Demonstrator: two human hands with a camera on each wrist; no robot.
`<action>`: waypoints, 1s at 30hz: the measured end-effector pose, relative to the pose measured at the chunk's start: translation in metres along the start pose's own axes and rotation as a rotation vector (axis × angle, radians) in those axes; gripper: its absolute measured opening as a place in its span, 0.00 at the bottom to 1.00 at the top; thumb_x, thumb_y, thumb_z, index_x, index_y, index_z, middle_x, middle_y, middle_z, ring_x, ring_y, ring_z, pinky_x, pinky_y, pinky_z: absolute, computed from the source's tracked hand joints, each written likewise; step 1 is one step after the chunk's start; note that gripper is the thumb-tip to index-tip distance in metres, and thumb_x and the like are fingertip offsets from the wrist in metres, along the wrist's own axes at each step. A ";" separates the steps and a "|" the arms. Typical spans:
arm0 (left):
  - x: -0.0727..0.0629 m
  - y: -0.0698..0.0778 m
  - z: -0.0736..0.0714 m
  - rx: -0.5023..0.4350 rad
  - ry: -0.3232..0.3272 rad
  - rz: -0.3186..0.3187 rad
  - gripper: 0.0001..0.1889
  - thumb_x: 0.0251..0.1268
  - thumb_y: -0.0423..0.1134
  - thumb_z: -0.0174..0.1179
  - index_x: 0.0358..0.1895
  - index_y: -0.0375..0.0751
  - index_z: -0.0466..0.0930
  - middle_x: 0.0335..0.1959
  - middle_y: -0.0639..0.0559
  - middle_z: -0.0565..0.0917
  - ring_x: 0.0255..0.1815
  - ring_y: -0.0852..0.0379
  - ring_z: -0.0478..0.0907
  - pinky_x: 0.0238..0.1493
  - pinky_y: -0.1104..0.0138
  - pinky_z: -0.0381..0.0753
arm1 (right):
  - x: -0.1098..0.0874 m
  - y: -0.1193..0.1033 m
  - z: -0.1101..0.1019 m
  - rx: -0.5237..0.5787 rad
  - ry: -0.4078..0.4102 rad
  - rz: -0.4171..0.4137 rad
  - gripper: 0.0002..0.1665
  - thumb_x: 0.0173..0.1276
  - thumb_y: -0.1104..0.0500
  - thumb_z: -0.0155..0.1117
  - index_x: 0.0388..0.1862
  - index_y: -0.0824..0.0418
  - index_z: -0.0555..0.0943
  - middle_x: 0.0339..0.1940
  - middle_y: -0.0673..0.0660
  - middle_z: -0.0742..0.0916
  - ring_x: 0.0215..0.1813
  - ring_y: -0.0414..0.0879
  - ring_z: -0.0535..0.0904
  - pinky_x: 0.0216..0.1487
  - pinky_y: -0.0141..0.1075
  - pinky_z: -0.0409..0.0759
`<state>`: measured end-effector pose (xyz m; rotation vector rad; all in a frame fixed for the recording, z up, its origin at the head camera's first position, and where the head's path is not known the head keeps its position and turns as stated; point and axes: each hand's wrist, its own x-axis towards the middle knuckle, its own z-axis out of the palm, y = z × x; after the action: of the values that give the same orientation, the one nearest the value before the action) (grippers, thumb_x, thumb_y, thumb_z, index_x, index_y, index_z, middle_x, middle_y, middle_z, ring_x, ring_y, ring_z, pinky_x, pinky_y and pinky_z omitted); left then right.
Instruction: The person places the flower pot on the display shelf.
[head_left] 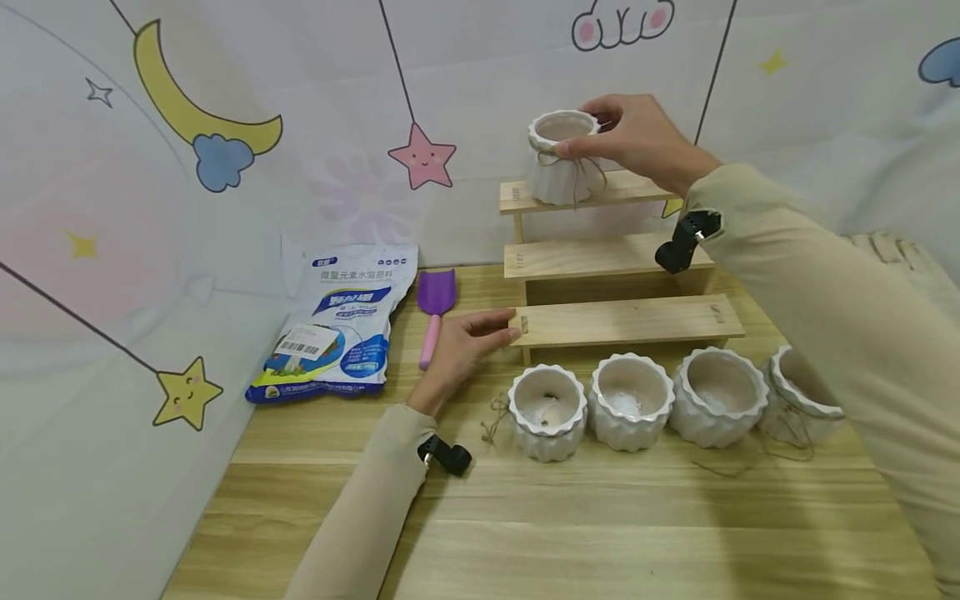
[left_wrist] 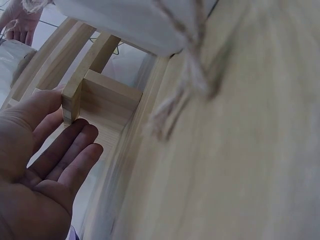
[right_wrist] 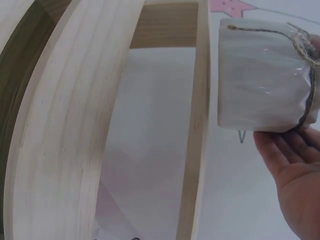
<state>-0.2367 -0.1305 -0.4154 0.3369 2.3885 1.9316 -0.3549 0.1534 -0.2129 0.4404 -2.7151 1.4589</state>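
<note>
A white fluted ceramic pot [head_left: 553,171] with a twine bow is at the left part of the top board [head_left: 637,188] of a three-tier wooden plant stand. My right hand [head_left: 637,137] grips this pot by its rim, thumb in front. In the right wrist view, a narrow gap shows between the pot's base [right_wrist: 222,75] and the top board [right_wrist: 200,100]. My left hand [head_left: 465,342] holds the left end of the stand's lowest board [head_left: 630,322]. In the left wrist view, that hand's fingers [left_wrist: 75,160] lie about the board's end [left_wrist: 72,100].
Several similar white pots [head_left: 551,446] stand in a row on the wooden table [head_left: 525,533] before the stand, some with loose twine. Left of the stand lie a purple shovel [head_left: 437,296] with a pink handle and a fertilizer bag [head_left: 360,312]. A printed cloth [head_left: 315,200] hangs behind.
</note>
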 end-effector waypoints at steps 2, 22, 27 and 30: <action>0.000 0.000 -0.001 0.002 0.001 -0.003 0.20 0.67 0.35 0.75 0.61 0.36 0.87 0.56 0.45 0.89 0.59 0.49 0.86 0.60 0.64 0.83 | 0.003 0.001 0.002 0.011 -0.002 0.001 0.48 0.64 0.41 0.81 0.76 0.61 0.75 0.61 0.54 0.83 0.60 0.45 0.76 0.60 0.36 0.74; -0.003 -0.001 -0.002 -0.012 0.009 -0.020 0.20 0.67 0.34 0.75 0.61 0.37 0.87 0.56 0.45 0.89 0.60 0.50 0.85 0.60 0.64 0.83 | 0.019 0.001 0.022 0.034 0.015 -0.009 0.44 0.64 0.43 0.81 0.72 0.63 0.78 0.54 0.52 0.84 0.55 0.43 0.77 0.54 0.33 0.75; -0.003 -0.001 -0.003 -0.021 0.014 -0.018 0.20 0.66 0.34 0.75 0.61 0.36 0.87 0.56 0.45 0.89 0.60 0.49 0.85 0.60 0.64 0.83 | 0.019 -0.001 0.025 0.027 0.012 -0.040 0.43 0.64 0.43 0.80 0.71 0.64 0.79 0.53 0.52 0.84 0.53 0.43 0.76 0.53 0.34 0.75; -0.004 0.000 -0.003 -0.023 0.015 -0.023 0.20 0.66 0.33 0.75 0.61 0.36 0.87 0.56 0.44 0.89 0.60 0.49 0.86 0.60 0.64 0.83 | 0.018 -0.001 0.027 0.043 0.006 -0.040 0.43 0.65 0.43 0.80 0.71 0.64 0.78 0.54 0.52 0.84 0.54 0.43 0.77 0.54 0.34 0.76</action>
<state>-0.2333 -0.1343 -0.4153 0.2935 2.3665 1.9576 -0.3694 0.1261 -0.2242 0.4880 -2.6588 1.5094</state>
